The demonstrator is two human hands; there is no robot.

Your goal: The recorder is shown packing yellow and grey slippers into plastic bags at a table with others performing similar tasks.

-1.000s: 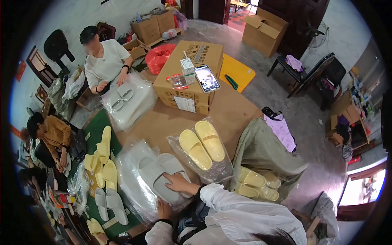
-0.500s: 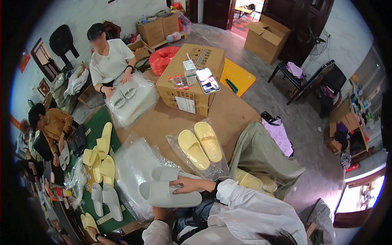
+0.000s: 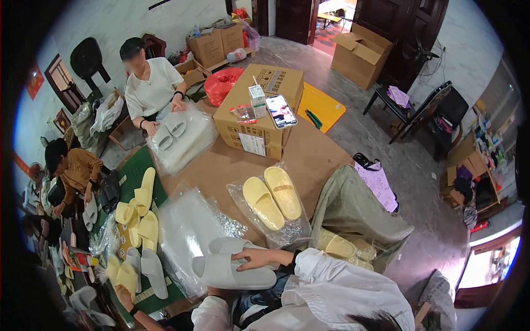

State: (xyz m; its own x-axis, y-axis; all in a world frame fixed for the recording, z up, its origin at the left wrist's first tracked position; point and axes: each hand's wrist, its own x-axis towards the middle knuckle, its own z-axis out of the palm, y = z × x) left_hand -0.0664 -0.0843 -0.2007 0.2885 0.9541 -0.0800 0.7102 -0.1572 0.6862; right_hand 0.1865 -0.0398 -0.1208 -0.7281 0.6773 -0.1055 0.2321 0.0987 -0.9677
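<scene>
A pair of light grey slide slippers (image 3: 237,280) is at the near edge of the table, lying partly over clear plastic bags (image 3: 185,226). My right hand (image 3: 253,257) grips the nearer slipper, its fingers bent into the opening behind the broad strap. The second grey slipper (image 3: 223,244) lies just behind it, partly covered. My left hand (image 3: 215,292) is mostly hidden under the near slipper; only a bit by the wrist shows, so its fingers cannot be seen. Farther right, a yellow pair of slippers (image 3: 271,198) lies inside a clear bag.
A large carton (image 3: 232,129) bears a phone (image 3: 281,112) and a small box (image 3: 256,99). At left, unbagged yellow slippers (image 3: 148,230) and grey slippers (image 3: 154,273) lie on a green mat (image 3: 131,175). A grey-green sack (image 3: 353,204) holds bagged yellow slippers. Co-workers sit across and left.
The grey pair has shifted slightly right and down with my right hand still on it. At lower left, another person's hand has raised a yellow slipper over the grey pair on the mat.
</scene>
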